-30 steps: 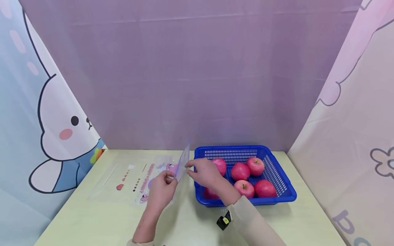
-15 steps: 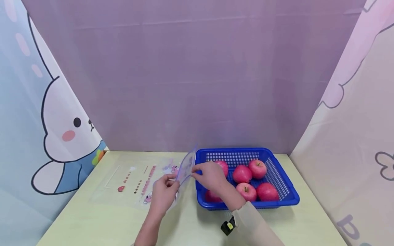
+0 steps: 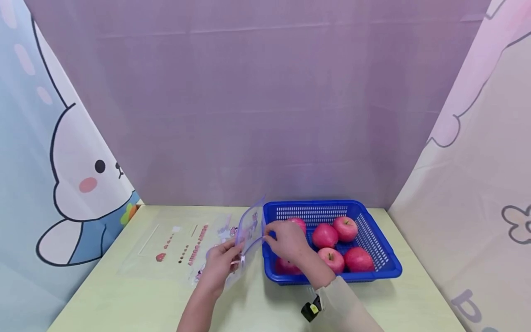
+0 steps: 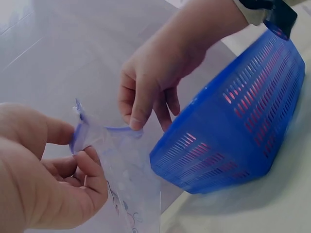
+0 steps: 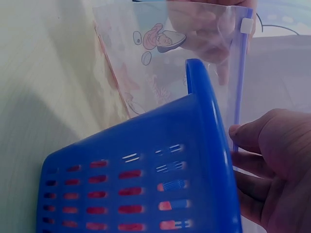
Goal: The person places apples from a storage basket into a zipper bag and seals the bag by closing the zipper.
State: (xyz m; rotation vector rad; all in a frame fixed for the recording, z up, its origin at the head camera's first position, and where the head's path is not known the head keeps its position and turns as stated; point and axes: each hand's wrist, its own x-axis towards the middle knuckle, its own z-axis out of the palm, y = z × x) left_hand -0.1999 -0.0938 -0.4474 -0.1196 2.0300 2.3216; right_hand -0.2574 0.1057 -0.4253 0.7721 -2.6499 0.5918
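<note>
A clear zip bag with purple edging and cartoon print stands upright between the hands, its mouth spread apart. My left hand pinches the near end of the mouth between thumb and fingers. Close to that end sits the white zip slider, seen in the right wrist view. My right hand pinches the purple edge on the other side, over the left rim of the blue basket. In the left wrist view the bag's printed side hangs down beside the basket.
Several red apples lie in the basket. Flat on the table's left side are more clear bags, one with a strawberry print and one with pink lettering. A purple cloth backs the table.
The bag's mouth has gone from nearly flat to widely parted. My right hand has drawn its edge a little to the right, while the left hand has kept close to the same place.
</note>
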